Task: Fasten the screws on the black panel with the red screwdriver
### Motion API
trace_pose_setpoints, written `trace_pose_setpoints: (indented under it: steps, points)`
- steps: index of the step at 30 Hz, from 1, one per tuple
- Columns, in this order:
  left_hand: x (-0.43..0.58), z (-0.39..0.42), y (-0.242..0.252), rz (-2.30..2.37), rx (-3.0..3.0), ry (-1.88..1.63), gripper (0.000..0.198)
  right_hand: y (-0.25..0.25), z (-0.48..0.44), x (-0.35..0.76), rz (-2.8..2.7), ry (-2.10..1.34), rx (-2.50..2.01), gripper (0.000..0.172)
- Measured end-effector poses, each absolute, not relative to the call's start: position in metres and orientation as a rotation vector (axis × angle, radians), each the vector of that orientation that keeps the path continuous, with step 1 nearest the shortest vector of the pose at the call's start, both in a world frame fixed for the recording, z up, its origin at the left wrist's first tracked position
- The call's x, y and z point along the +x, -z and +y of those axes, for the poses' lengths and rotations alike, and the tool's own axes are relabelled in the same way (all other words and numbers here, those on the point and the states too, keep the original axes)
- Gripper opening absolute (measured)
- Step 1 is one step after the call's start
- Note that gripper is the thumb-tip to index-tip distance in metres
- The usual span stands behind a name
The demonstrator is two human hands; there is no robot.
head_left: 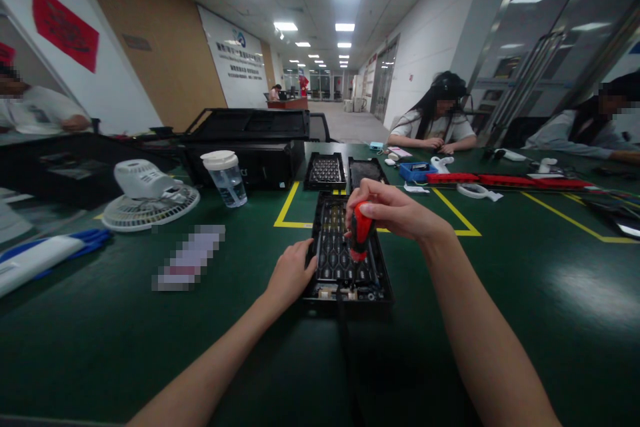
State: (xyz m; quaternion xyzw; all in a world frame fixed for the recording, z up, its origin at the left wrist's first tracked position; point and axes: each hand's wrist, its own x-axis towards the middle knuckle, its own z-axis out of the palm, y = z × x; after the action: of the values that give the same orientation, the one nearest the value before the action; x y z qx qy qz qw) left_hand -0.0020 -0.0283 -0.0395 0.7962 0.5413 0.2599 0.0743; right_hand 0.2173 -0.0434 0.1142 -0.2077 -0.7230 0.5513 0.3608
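A long black tray-like casing (386, 283) lies before me, with rows of dark rounded shapes inside and a pale strip of parts at its near end. My right hand (387, 210) grips a red-and-black screwdriver (359, 233) by its handle, held upright over the casing's middle. Its tip is too dark to make out. My left hand (291, 271) rests against the casing's left edge, fingers stretched along the side and partly hidden by it. A dark cable or strap (344, 333) runs from the near end towards me.
Two smaller black trays (325, 172) stand beyond the casing. To the left are a lidded water cup (225, 180), a white fan (150, 197) and a blurred flat item (193, 257). A blue box (416, 171) and red strips (480, 179) lie at right. Several people sit around.
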Motion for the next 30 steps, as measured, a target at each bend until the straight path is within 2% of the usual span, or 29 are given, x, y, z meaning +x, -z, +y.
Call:
trace_pose_setpoints:
  steps: [12,22,30]
  points:
    - [-0.002,-0.029,0.037,1.623,2.388,-0.769,0.040,-0.119,-0.046,0.216,-1.977,-1.157,-0.680,0.020]
    - [-0.002,-0.028,0.040,1.617,2.379,-0.769,0.041,-0.125,-0.049,0.216,-2.134,-0.648,-0.883,0.019]
    - [-0.002,-0.028,0.039,1.615,2.389,-0.775,0.040,-0.127,-0.056,0.209,-2.151,-0.388,-0.972,0.020]
